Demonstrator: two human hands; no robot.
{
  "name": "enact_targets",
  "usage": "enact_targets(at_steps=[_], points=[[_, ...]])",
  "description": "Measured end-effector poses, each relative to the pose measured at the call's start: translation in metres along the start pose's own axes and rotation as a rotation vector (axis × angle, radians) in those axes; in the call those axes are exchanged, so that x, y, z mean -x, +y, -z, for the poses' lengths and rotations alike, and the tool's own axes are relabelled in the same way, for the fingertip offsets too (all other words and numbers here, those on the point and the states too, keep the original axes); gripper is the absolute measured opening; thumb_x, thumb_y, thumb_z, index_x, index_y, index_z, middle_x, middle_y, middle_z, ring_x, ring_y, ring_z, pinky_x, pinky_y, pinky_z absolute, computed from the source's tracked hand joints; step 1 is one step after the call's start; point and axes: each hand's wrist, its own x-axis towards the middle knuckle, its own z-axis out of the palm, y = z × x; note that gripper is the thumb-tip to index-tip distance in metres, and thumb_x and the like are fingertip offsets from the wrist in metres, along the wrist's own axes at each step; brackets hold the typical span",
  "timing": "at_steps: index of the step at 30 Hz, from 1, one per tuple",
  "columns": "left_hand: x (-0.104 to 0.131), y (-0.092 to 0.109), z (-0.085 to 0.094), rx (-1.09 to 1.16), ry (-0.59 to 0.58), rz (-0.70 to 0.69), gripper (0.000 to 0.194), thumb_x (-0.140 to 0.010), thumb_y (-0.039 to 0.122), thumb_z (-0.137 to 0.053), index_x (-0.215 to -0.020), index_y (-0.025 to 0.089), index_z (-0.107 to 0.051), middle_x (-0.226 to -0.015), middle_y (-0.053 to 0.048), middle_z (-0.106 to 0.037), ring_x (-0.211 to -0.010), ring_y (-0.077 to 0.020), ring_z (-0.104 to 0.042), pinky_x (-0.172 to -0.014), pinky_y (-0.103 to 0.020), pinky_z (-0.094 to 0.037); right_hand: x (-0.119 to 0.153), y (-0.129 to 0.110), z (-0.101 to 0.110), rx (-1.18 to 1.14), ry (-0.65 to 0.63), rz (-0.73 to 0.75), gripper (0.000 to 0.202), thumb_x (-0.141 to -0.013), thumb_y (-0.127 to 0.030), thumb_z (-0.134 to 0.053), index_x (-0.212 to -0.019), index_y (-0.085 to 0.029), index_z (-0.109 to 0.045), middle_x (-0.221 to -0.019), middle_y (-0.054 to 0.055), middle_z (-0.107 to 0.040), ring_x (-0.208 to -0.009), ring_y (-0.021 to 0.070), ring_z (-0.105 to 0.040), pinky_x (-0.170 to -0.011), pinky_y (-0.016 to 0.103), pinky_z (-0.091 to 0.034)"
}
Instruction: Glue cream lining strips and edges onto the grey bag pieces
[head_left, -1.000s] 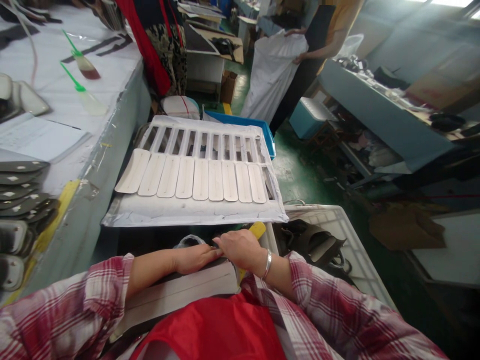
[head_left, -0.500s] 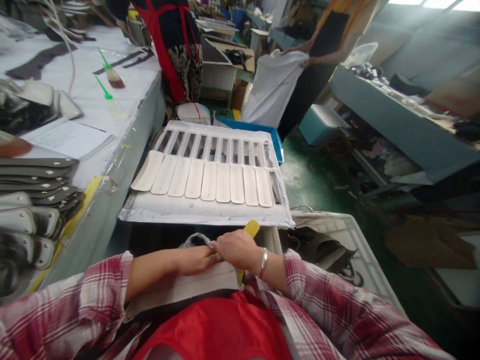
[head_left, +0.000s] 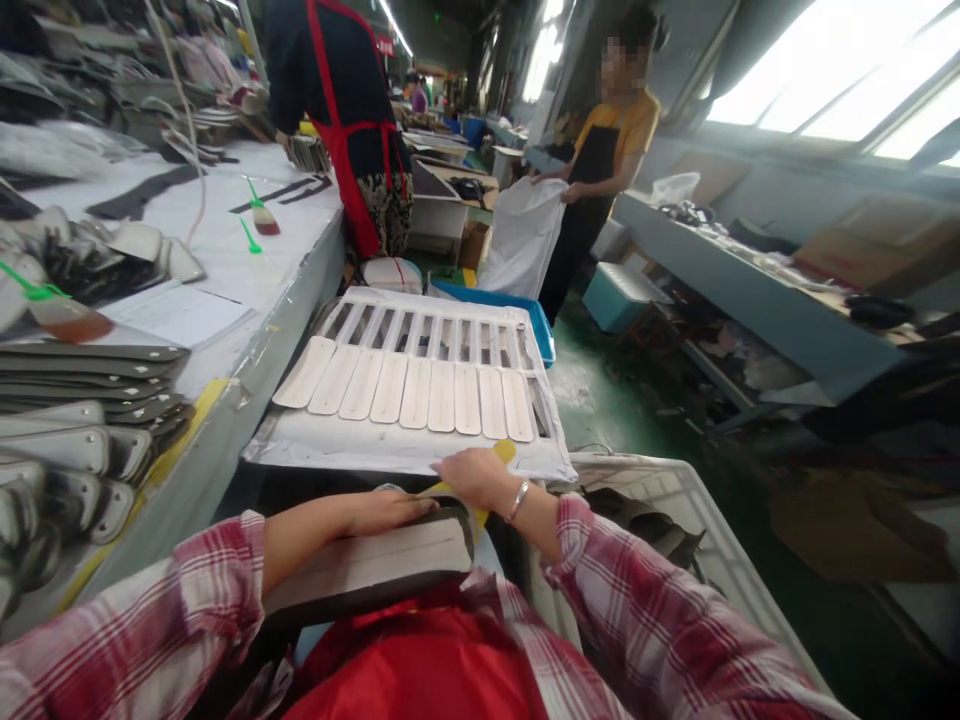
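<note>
A stack of pale pieces with a dark edge (head_left: pixel 367 560) lies across my lap, in front of the red apron. My left hand (head_left: pixel 386 510) rests flat along the top of this stack, fingers stretched out towards the right. My right hand (head_left: pixel 476 480) is closed around a yellow strip (head_left: pixel 505 451) at the stack's right end. One end of the strip sticks up past the knuckles, and more of it shows below the hand. Beyond my hands, a white slatted rack (head_left: pixel 300 447) bears a row of several pale, round-ended pieces (head_left: pixel 415 393).
On the left, a table (head_left: pixel 300 230) carries dark strips (head_left: pixel 90 390), metal-cornered pieces (head_left: pixel 67 455) and green-tipped bottles (head_left: pixel 262 217). To the right stands a white crate (head_left: pixel 694 490) with dark pieces. Behind the rack are a blue tray (head_left: pixel 541 335) and two people, one holding a white sack (head_left: pixel 517 235).
My right hand has moved away from my left hand, keeping the yellow strip. My left hand now lies flatter on the stack. The view has tilted upward.
</note>
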Motion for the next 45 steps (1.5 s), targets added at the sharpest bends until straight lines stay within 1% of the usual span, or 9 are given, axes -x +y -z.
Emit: enact_targets(at_steps=[4, 8, 11, 16, 24, 32, 35, 39, 45], points=[[0.008, 0.002, 0.008, 0.213, -0.052, 0.04, 0.049, -0.086, 0.053, -0.037, -0.123, 0.024, -0.052, -0.133, -0.002, -0.048, -0.121, -0.0208, -0.041, -0.104, -0.032, -0.024, 0.007, 0.009, 0.005, 0.034, 0.092, -0.087, 0.052, -0.095, -0.041, -0.018, -0.086, -0.018, -0.063, -0.082, 0.008, -0.067, -0.081, 0.021, -0.063, -0.066, 0.03, -0.044], [0.004, 0.009, 0.013, 0.349, -0.104, 0.074, 0.048, -0.083, 0.051, -0.043, -0.123, 0.025, -0.051, -0.125, -0.001, -0.054, -0.114, -0.022, -0.046, -0.092, -0.031, -0.037, 0.006, -0.003, 0.003, 0.016, 0.033, 0.041, 0.038, -0.094, -0.036, -0.028, -0.094, -0.02, -0.062, -0.086, 0.006, -0.068, -0.082, 0.02, -0.062, -0.064, 0.029, -0.043], [-0.003, 0.011, 0.013, 0.23, -0.068, 0.039, 0.049, -0.083, 0.054, -0.041, -0.118, 0.022, -0.055, -0.12, -0.002, -0.057, -0.108, -0.0214, -0.049, -0.09, -0.03, -0.038, 0.0, -0.013, -0.001, -0.003, 0.009, 0.086, 0.031, -0.091, -0.036, -0.034, -0.098, -0.022, -0.061, -0.087, 0.005, -0.068, -0.082, 0.0204, -0.062, -0.063, 0.029, -0.043], [-0.011, 0.001, 0.005, 0.051, -0.016, -0.007, 0.052, -0.085, 0.056, -0.036, -0.108, 0.016, -0.061, -0.112, -0.006, -0.061, -0.102, -0.0214, -0.052, -0.095, -0.031, -0.034, -0.007, -0.023, -0.012, -0.047, 0.022, 0.027, 0.049, -0.094, -0.041, -0.022, -0.086, -0.02, -0.065, -0.082, 0.007, -0.068, -0.077, 0.0198, -0.063, -0.062, 0.029, -0.043], [-0.001, -0.014, -0.002, 0.008, -0.027, -0.032, 0.057, -0.088, 0.055, -0.028, -0.116, 0.013, -0.054, -0.123, -0.009, -0.054, -0.111, -0.0219, -0.049, -0.099, -0.03, -0.031, -0.007, -0.037, -0.017, -0.098, 0.076, 0.001, 0.048, -0.094, -0.041, -0.02, -0.09, -0.02, -0.063, -0.083, 0.006, -0.068, -0.076, 0.0195, -0.063, -0.064, 0.03, -0.045], [0.013, -0.001, -0.004, -0.128, 0.061, 0.103, 0.059, -0.085, 0.057, -0.033, -0.111, 0.009, -0.056, -0.115, -0.015, -0.059, -0.105, -0.0271, -0.054, -0.094, -0.036, -0.037, -0.006, -0.051, -0.01, -0.108, 0.131, 0.029, 0.037, -0.092, -0.037, -0.031, -0.092, -0.018, -0.062, -0.085, 0.007, -0.067, -0.081, 0.0193, -0.062, -0.066, 0.028, -0.043], [0.029, 0.004, -0.011, -0.178, 0.163, 0.121, 0.06, -0.085, 0.055, -0.034, -0.124, 0.011, -0.045, -0.122, -0.015, -0.056, -0.111, -0.0277, -0.051, -0.096, -0.039, -0.036, -0.002, -0.042, 0.001, -0.166, 0.125, -0.04, 0.037, -0.092, -0.039, -0.03, -0.095, -0.02, -0.062, -0.09, 0.006, -0.066, -0.087, 0.0206, -0.06, -0.072, 0.031, -0.043], [0.055, 0.005, -0.03, -0.292, 0.357, 0.199, 0.067, -0.083, 0.055, -0.037, -0.135, 0.012, -0.031, -0.135, -0.014, -0.043, -0.123, -0.0257, -0.042, -0.102, -0.037, -0.029, 0.02, -0.008, 0.007, -0.236, 0.129, -0.277, 0.038, -0.094, -0.037, -0.027, -0.114, -0.017, -0.052, -0.099, 0.011, -0.062, -0.091, 0.0218, -0.058, -0.077, 0.034, -0.043], [0.044, 0.021, -0.068, -0.586, 0.396, 0.146, 0.084, -0.071, 0.058, -0.054, -0.135, 0.008, -0.031, -0.141, -0.016, -0.034, -0.129, -0.0285, -0.031, -0.106, -0.041, -0.022, 0.084, 0.025, -0.043, -0.401, -0.02, -0.442, 0.042, -0.091, -0.038, -0.035, -0.116, -0.008, -0.051, -0.081, 0.015, -0.063, -0.077, 0.0229, -0.061, -0.068, 0.031, -0.044]])
